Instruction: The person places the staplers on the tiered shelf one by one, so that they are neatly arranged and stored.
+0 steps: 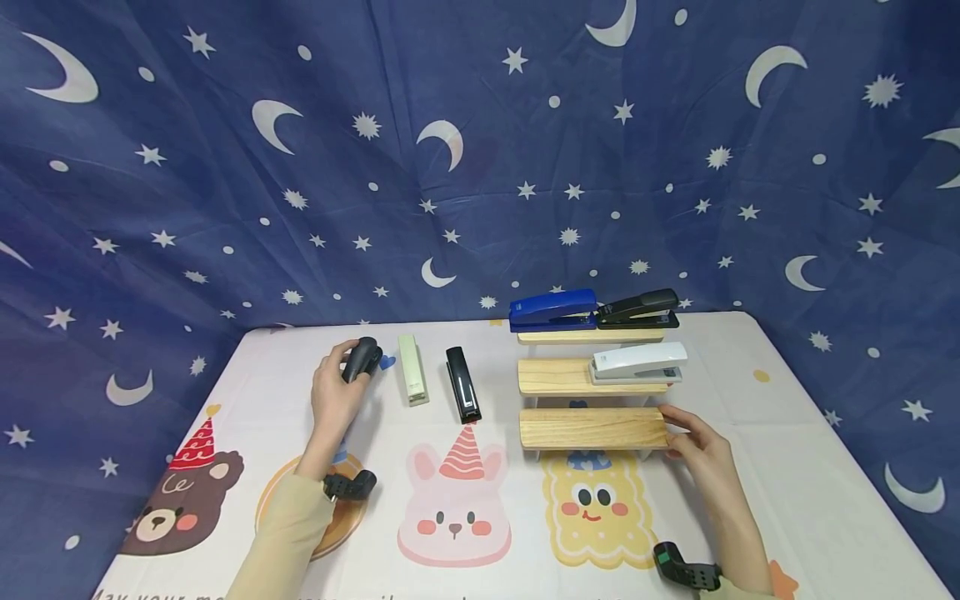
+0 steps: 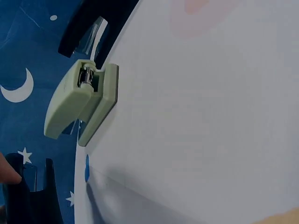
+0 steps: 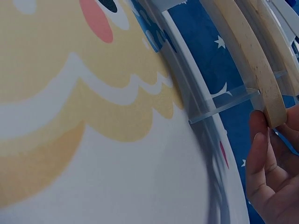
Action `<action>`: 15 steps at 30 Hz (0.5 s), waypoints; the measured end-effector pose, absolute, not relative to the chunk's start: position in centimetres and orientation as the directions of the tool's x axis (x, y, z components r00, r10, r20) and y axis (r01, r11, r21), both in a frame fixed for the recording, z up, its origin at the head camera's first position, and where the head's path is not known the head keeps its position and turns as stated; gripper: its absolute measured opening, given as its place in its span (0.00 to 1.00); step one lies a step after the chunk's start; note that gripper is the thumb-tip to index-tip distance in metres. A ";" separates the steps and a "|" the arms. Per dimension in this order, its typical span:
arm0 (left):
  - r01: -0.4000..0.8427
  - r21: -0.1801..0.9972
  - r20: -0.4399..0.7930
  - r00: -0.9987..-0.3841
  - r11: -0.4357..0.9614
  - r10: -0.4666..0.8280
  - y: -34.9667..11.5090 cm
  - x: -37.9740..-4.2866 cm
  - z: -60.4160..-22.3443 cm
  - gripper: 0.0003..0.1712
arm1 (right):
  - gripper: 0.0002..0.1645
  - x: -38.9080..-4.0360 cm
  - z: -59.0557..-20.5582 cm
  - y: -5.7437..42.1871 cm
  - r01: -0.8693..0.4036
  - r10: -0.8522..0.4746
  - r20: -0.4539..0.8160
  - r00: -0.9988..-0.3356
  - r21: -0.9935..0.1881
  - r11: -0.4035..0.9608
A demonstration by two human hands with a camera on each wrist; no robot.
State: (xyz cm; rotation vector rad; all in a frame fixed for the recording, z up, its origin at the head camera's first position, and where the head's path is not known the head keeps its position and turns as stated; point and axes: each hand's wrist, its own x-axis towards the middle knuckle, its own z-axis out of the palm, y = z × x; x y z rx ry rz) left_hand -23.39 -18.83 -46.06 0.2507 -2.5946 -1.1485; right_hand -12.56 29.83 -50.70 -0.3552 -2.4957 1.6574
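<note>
My left hand grips a dark grey stapler at the left of the table; the left wrist view has its dark body at the lower left with a fingertip against it. Just right of it lies a pale green stapler, then a black stapler. At the right, my right hand pinches the right end of the lowest wooden board of a three-step display rack. Fingers and thumb close around that board's end in the right wrist view.
On the rack's top board sit a blue stapler and a black-topped stapler. A white stapler stands on the right part of the middle board. Behind the patterned tablecloth hangs a blue starry curtain.
</note>
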 end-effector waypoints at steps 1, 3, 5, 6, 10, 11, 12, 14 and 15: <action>-0.033 0.745 0.202 -0.941 0.666 -0.273 -18.8 -23.3 -46.0 0.34 | 0.28 -12.5 -50.5 29.7 0.131 0.263 -0.030 -0.964 -0.917 0.377; -0.013 0.740 0.229 -0.935 0.673 -0.269 -18.6 -23.0 -45.7 0.34 | 0.28 -12.4 -50.0 29.4 0.151 0.267 -0.048 -0.962 -0.913 0.378; 0.012 0.735 0.259 -0.929 0.678 -0.264 -18.4 -22.8 -45.4 0.33 | 0.27 -12.3 -49.5 29.0 0.167 0.287 -0.058 -0.956 -0.913 0.371; 0.026 0.732 0.273 -0.927 0.681 -0.258 -18.3 -22.7 -45.2 0.33 | 0.27 -12.2 -49.2 28.9 0.169 0.284 -0.061 -0.957 -0.912 0.374; 0.068 0.727 0.312 -0.919 0.684 -0.241 -17.9 -22.3 -44.5 0.34 | 0.27 -12.0 -48.3 28.6 0.184 0.278 -0.079 -0.957 -0.909 0.375; 0.073 0.729 0.315 -0.919 0.680 -0.239 -17.8 -22.2 -44.3 0.34 | 0.27 -12.0 -48.2 28.6 0.186 0.270 -0.084 -0.959 -0.906 0.379; 0.078 0.730 0.316 -0.919 0.679 -0.235 -17.7 -22.1 -44.1 0.34 | 0.27 -11.9 -48.1 28.6 0.186 0.269 -0.084 -0.959 -0.907 0.379; 0.083 0.734 0.317 -0.920 0.673 -0.232 -17.5 -21.9 -43.7 0.34 | 0.27 -11.9 -48.1 28.7 0.190 0.269 -0.089 -0.959 -0.906 0.378; 0.087 0.736 0.318 -0.920 0.671 -0.229 -17.4 -21.9 -43.6 0.34 | 0.27 -11.9 -48.1 28.7 0.193 0.268 -0.092 -0.959 -0.905 0.380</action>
